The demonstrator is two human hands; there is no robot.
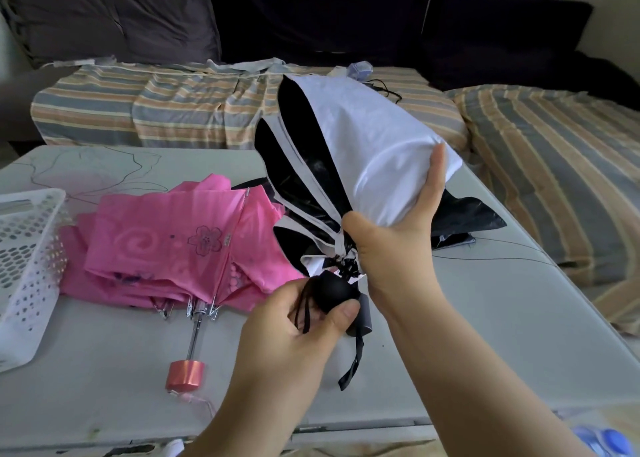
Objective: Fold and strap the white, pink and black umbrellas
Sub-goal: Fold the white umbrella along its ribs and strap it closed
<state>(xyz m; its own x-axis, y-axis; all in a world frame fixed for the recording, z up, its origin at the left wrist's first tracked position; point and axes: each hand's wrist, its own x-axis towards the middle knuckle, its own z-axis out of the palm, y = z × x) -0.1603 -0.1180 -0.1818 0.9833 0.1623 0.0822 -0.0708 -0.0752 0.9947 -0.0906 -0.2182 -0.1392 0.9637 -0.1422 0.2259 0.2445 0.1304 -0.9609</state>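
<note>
White umbrella (pixel 367 151) with black lining, collapsed, tilted above the desk. Pink umbrella (pixel 180 238) loosely folded, lying flat. Black umbrella (pixel 467 214) lying behind.

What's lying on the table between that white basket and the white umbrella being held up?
In the head view, the pink umbrella lies collapsed on the table between the white basket and the white umbrella, its handle pointing toward the person.

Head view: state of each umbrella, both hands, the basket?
White umbrella: held off the table, canopy gathered but loose, unstrapped.
Pink umbrella: lying on the table, collapsed, canopy loose, unstrapped.
Black umbrella: on the table behind the white one, mostly hidden.
Left hand: grips the white umbrella's black handle.
Right hand: fingers wrapped around the white canopy.
Basket: tilted at the table's left edge.
</note>
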